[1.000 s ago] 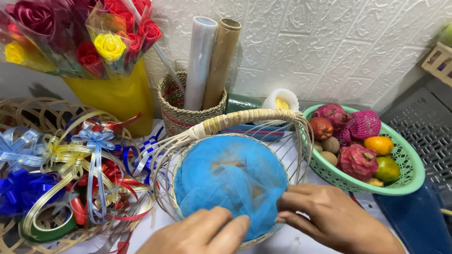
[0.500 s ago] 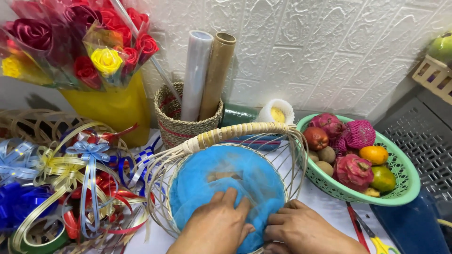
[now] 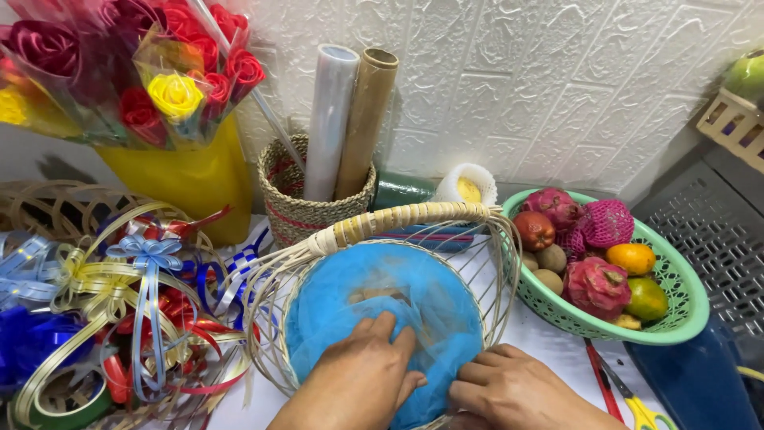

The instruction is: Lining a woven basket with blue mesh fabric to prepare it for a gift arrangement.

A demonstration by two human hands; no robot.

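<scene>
Blue mesh [image 3: 398,295] lining the wicker basket [image 3: 493,263], near centre. Left hand [image 3: 362,374] pressed flat on it, fingers spread; right hand [image 3: 517,390] pinching its near edge. Green fruit bowl [image 3: 676,318] right.

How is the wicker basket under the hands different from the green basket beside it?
The wicker basket is pale open cane with an arched handle; the green basket is perforated plastic with no handle showing. The wicker basket is lined with blue netting, pressed by both hands; the green basket holds fruit and is untouched. Both are round and sit upright.
</scene>
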